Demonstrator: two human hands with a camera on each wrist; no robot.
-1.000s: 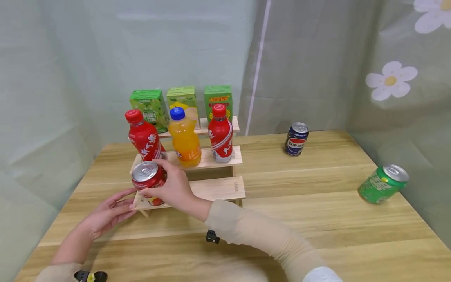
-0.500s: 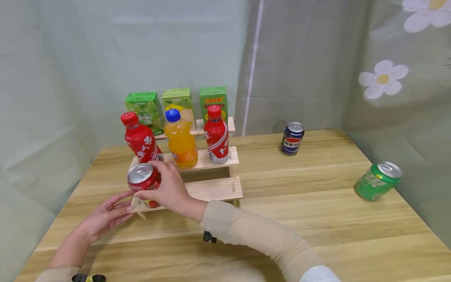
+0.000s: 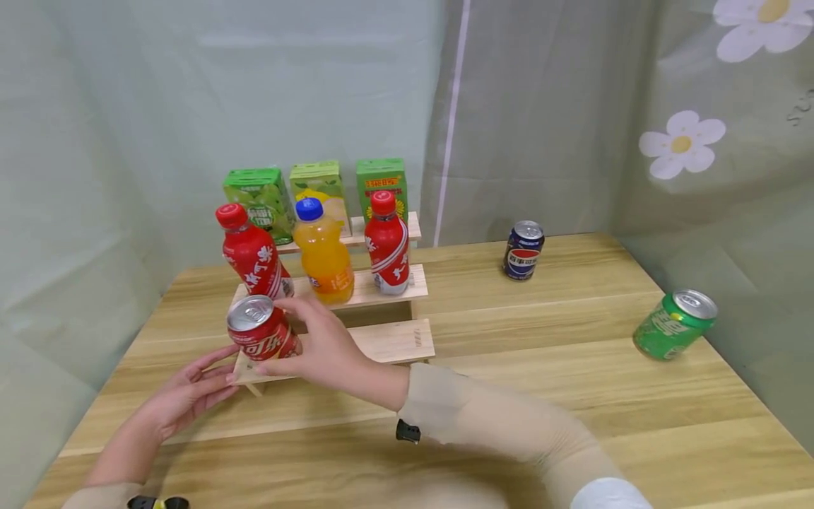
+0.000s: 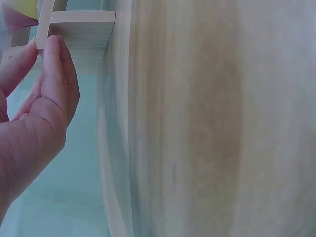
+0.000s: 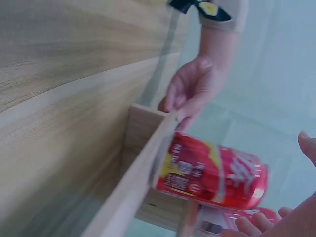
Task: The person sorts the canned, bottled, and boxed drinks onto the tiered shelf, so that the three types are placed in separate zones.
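A red cola can (image 3: 262,341) stands upright on the left end of the lowest step of a three-tier wooden rack (image 3: 394,339). Beside it, my right hand (image 3: 326,351) has its thumb and fingers spread; the right wrist view shows a gap between this hand (image 5: 294,219) and the can (image 5: 212,172). With thumb and fingertips my left hand (image 3: 184,401) pinches the left end of that same step, which the left wrist view shows close up. On the middle step, behind the can, are a red bottle (image 3: 254,258), an orange-drink bottle (image 3: 326,258) and another red bottle (image 3: 388,247).
Three green drink cartons (image 3: 318,180) line the rack's top step. A dark blue cola can (image 3: 523,253) stands at the back right of the wooden table (image 3: 540,396), and a green can (image 3: 674,326) near its right edge. Curtains (image 3: 305,92) hang behind and beside it.
My right hand has loosened from the red can and drawn slightly to the right, uncovering more of its label. The left hand keeps its hold on the rack. The head view has shifted slightly.
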